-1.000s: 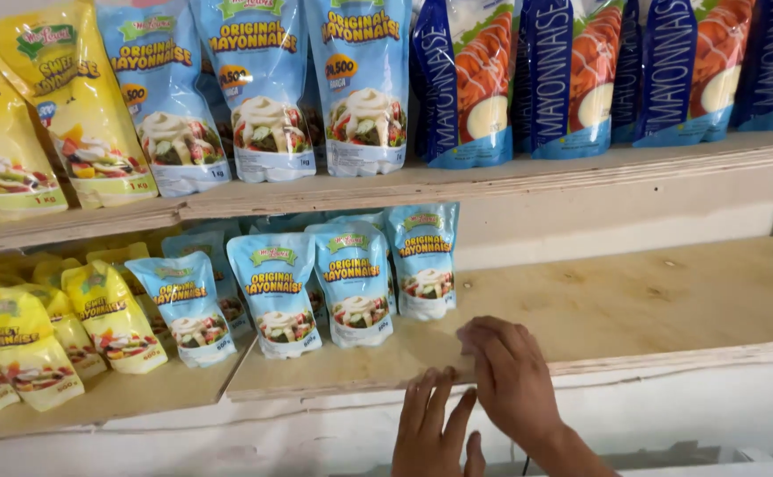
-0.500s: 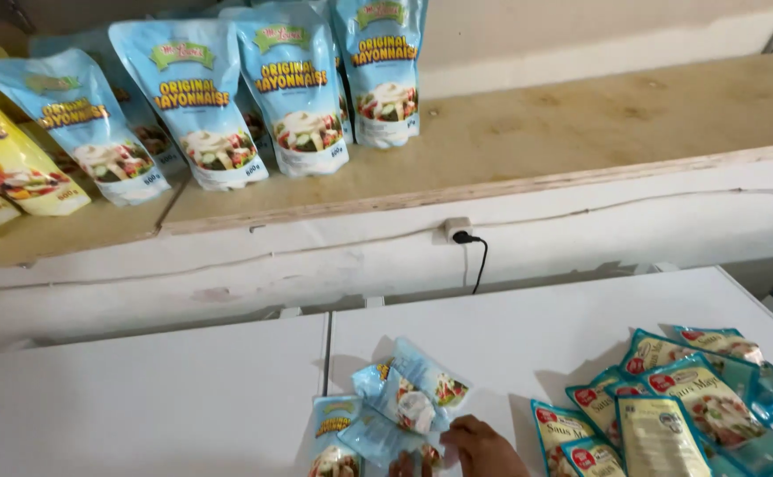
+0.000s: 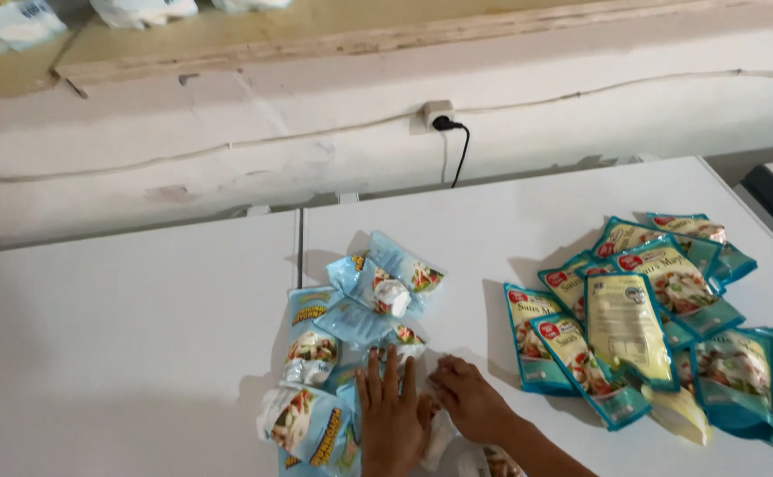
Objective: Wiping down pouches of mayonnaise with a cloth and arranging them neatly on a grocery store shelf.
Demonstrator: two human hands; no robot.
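Where the view begins, at its lower edge, left hand (image 3: pixel 392 422) and right hand (image 3: pixel 468 402) lie flat, fingers spread, pressing on a loose heap of light-blue pouches (image 3: pixel 351 340) on the white counter (image 3: pixel 121 336); nothing is pinched or lifted, so gathering appears only begun. To the right, apart: teal pouches (image 3: pixel 660 309), overlapping, red badge and food picture, one pale yellow face. Beyond: wall socket with black plug (image 3: pixel 439 117). Farthest: wooden shelf (image 3: pixel 333 35), pouch bottoms showing.

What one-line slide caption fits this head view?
Both hands, left and right, rest on a heap of light blue pouches on a white table, beside teal pouches.
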